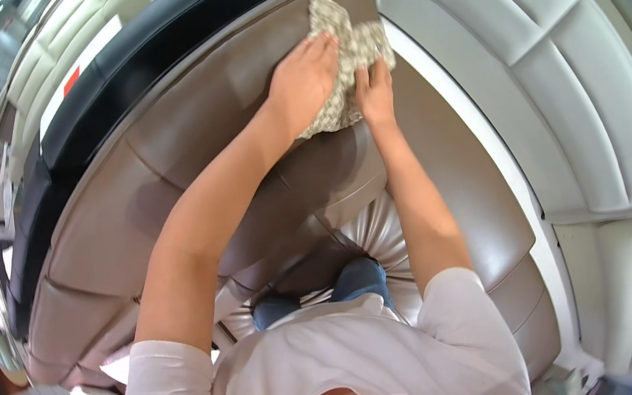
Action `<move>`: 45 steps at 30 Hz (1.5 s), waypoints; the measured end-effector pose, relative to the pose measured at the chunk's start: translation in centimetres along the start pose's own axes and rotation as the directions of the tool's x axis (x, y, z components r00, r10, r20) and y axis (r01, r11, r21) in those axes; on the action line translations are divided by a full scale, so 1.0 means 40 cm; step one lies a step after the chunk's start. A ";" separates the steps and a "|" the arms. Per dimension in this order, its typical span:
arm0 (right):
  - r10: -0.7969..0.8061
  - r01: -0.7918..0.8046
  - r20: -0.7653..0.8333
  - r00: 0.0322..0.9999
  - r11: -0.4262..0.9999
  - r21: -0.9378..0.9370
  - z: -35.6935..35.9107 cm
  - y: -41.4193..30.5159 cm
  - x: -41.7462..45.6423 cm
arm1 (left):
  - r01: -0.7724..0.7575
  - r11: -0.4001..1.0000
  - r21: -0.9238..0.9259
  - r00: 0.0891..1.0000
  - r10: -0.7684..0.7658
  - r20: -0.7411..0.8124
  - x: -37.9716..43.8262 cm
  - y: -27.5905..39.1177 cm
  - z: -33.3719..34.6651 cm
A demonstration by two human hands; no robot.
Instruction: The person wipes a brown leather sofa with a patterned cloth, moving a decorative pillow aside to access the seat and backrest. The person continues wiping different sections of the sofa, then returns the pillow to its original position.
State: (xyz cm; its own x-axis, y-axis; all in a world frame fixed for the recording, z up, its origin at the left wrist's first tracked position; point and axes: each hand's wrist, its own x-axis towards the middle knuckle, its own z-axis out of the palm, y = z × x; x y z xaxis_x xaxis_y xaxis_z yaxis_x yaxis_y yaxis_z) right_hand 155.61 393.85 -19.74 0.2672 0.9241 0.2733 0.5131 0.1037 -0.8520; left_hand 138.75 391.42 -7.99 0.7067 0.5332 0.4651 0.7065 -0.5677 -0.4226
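A beige-and-cream textured cloth (333, 104) lies spread over the top of a brown leather sofa's backrest (206, 152), close to its right-hand corner. My left hand (306, 85) rests on the cloth's left side with the fingertips holding it. On the right side, my right hand (375, 92) grips the lower part of the cloth, its fingers pressed into the fabric. Part of the cloth is hidden under both hands. Below them, the brown seat leather is creased around my knees, which are in blue jeans (361, 282).
A black leather sofa back (149, 45) runs behind the brown one. To the right, a light grey-white sofa (488, 46) stands close by, with a narrow pale strip (481, 120) between. Further cream sofas (68, 32) line the far left. A brown armrest (466, 188) curves at right.
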 end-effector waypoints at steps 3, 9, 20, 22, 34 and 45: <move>-0.115 0.116 -0.025 0.993 0.992 0.040 0.038 -0.016 -0.169 | 0.003 0.997 -0.081 0.999 0.000 0.042 -0.118 0.029 -0.049; -0.216 0.202 0.103 0.971 0.971 0.128 0.137 -0.152 -0.424 | 0.232 0.965 -0.120 0.973 -0.232 0.016 -0.444 0.030 -0.182; -0.754 0.740 0.211 0.622 0.654 0.159 0.296 -0.463 -0.557 | 0.707 0.671 0.225 0.707 -0.685 -0.176 -0.941 -0.028 -0.385; -0.770 0.779 0.297 0.565 0.616 0.116 0.330 -0.447 -0.617 | 0.736 0.639 0.223 0.672 -0.730 -0.125 -1.026 0.005 -0.397; -0.616 0.658 0.687 0.386 0.706 0.263 0.442 -0.580 -0.908 | 0.970 0.179 0.164 0.197 -0.975 -0.101 -1.295 0.061 -0.550; -0.540 0.788 0.798 0.267 0.599 0.142 0.499 -0.454 -0.951 | 0.923 -0.342 0.175 -0.372 -0.910 0.181 -1.523 0.199 -0.337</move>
State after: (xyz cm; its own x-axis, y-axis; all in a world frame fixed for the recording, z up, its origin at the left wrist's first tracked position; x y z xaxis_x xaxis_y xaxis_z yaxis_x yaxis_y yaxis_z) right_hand 119.84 364.16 -23.56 -0.8567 0.4844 0.1771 0.4022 0.8424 -0.3585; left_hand 100.81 345.96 -29.22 -0.8988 0.4325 0.0708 0.4176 0.7964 0.4375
